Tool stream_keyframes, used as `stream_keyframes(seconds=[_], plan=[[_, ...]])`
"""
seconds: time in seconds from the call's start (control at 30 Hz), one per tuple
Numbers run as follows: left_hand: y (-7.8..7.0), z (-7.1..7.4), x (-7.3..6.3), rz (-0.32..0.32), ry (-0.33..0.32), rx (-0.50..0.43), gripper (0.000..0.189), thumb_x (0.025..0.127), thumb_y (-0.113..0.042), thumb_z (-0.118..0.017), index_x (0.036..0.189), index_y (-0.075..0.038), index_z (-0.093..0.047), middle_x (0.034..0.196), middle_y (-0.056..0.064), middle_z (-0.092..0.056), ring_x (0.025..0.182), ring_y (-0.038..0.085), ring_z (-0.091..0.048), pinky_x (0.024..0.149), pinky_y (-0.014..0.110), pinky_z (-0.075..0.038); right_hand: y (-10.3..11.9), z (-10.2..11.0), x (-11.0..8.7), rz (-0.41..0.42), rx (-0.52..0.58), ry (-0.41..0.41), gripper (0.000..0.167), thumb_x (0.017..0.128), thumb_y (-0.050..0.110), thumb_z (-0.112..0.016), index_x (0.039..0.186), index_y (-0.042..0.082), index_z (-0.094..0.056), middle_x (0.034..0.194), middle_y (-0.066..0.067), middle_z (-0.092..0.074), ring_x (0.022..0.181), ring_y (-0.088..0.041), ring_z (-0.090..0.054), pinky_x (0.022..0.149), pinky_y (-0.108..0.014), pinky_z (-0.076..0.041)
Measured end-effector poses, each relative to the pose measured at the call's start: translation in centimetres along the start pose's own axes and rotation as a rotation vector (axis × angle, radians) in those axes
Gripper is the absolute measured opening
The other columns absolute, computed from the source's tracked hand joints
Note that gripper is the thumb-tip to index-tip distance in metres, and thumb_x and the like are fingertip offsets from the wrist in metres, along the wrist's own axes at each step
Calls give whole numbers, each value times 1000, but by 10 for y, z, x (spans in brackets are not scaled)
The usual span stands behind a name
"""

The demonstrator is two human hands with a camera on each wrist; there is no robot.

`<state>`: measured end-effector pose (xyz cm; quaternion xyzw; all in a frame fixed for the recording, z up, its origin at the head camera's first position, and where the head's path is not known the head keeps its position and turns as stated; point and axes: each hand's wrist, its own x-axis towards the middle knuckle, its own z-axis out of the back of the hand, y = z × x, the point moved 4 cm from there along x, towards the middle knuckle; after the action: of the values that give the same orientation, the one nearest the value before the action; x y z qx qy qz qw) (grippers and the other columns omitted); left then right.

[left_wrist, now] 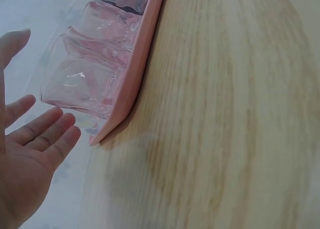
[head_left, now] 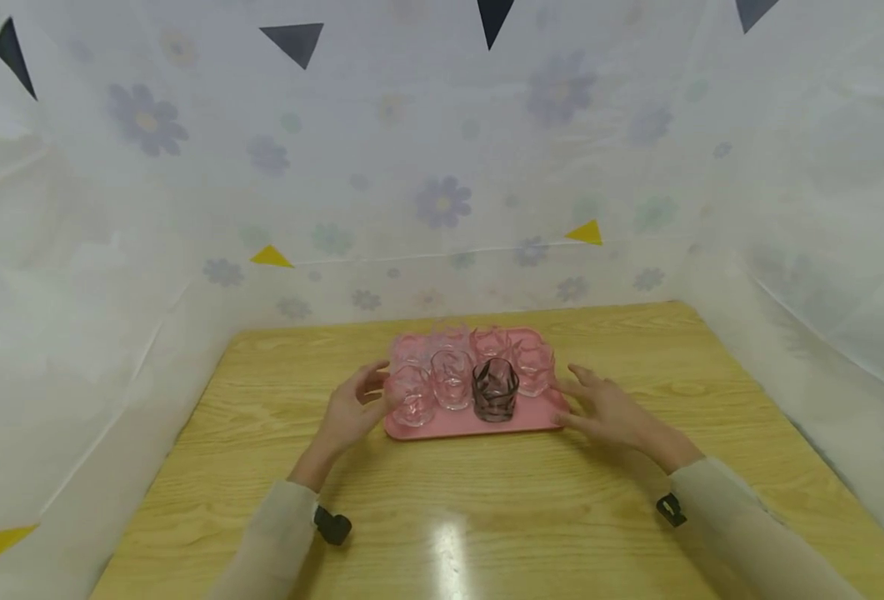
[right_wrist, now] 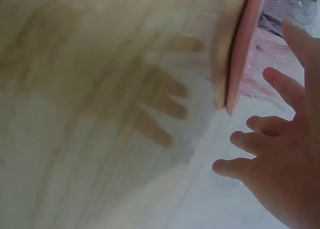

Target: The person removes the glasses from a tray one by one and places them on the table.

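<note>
A pink tray [head_left: 456, 425] on the table carries several clear faceted glasses [head_left: 451, 382] in two rows. One smoky grey glass [head_left: 496, 392] stands in the front row, right of the middle. My left hand [head_left: 352, 408] is at the tray's left end, beside the front-left clear glass [left_wrist: 82, 84]; its fingers are spread in the left wrist view. At the opposite end is my right hand [head_left: 606, 408], fingers apart, thumb close to the tray's rim [right_wrist: 245, 54]. Neither hand grips anything. Whether the fingertips touch the tray is hard to tell.
The light wooden table [head_left: 412, 500] extends around the tray. White flower-printed sheeting [head_left: 442, 150] rises behind it and at both sides, with dark and yellow triangles on it. A small black device [head_left: 332, 525] sits at the left wrist, another [head_left: 670, 510] at the right.
</note>
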<state>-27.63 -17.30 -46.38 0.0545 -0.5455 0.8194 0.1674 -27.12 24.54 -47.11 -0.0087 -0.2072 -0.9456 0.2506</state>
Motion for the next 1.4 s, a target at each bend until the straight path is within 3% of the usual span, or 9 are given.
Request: stream_keyframes(seconds=[0.17, 0.37, 0.47, 0.73, 0.97, 1.07, 1.3, 1.4], plan=[[3, -4, -2, 27, 18, -5, 68, 95, -14, -79, 154, 0, -49, 137, 30, -65, 126, 44, -65, 108, 55, -54, -3, -6, -1, -3, -21, 41, 65, 101, 43, -69, 153, 6, -55, 162, -37, -35, 150, -60, -31, 111, -87, -23], [6, -8, -2, 68, 37, -30, 72, 93, -10, -80, 156, 1, -46, 138, 32, -63, 126, 47, -65, 109, 55, -54, -6, -11, -3, -92, 3, 150, 75, 103, 60, -58, 162, 15, -43, 169, -34, -21, 156, -59, -15, 113, -89, -7], [7, -10, -3, 76, 40, -24, 73, 93, -12, -80, 157, -1, -46, 140, 31, -62, 127, 46, -64, 109, 55, -53, -8, -12, -4, -117, 7, 173, 78, 103, 63, -55, 164, 19, -39, 171, -33, -19, 157, -59, -12, 114, -88, -5], [8, -13, -4, 79, 33, 11, 73, 93, -17, -81, 157, -6, -48, 140, 28, -63, 126, 43, -65, 108, 55, -54, -10, -14, -4, -138, 12, 189, 79, 102, 67, -54, 165, 23, -37, 171, -32, -18, 157, -59, -12, 113, -89, -6], [12, -19, -3, 150, 42, 52, 77, 88, -24, -87, 156, -19, -51, 145, 15, -64, 126, 35, -65, 106, 50, -56, -11, -14, -4, -139, 7, 195, 78, 102, 67, -54, 165, 24, -37, 171, -32, -18, 157, -59, -12, 112, -90, -7], [13, -22, -2, 148, 45, 60, 79, 86, -28, -89, 155, -19, -51, 147, 13, -63, 126, 33, -65, 105, 50, -55, -12, -14, -4, -139, 5, 194, 78, 102, 67, -54, 165, 25, -37, 171, -32, -18, 157, -58, -12, 112, -89, -7], [15, -25, 1, 124, 34, 107, 81, 84, -32, -92, 154, -18, -53, 139, 12, -68, 101, 21, -60, 86, 30, -51, -14, -15, -4, -141, 12, 201, 78, 102, 67, -54, 166, 26, -36, 172, -31, -17, 158, -57, -11, 113, -89, -5], [15, -25, 2, 122, 31, 111, 80, 84, -31, -91, 153, -17, -54, 137, 12, -69, 102, 19, -61, 85, 29, -51, -14, -16, -3, -135, 5, 197, 78, 102, 67, -54, 166, 26, -36, 171, -31, -19, 158, -58, -11, 112, -90, -6]])
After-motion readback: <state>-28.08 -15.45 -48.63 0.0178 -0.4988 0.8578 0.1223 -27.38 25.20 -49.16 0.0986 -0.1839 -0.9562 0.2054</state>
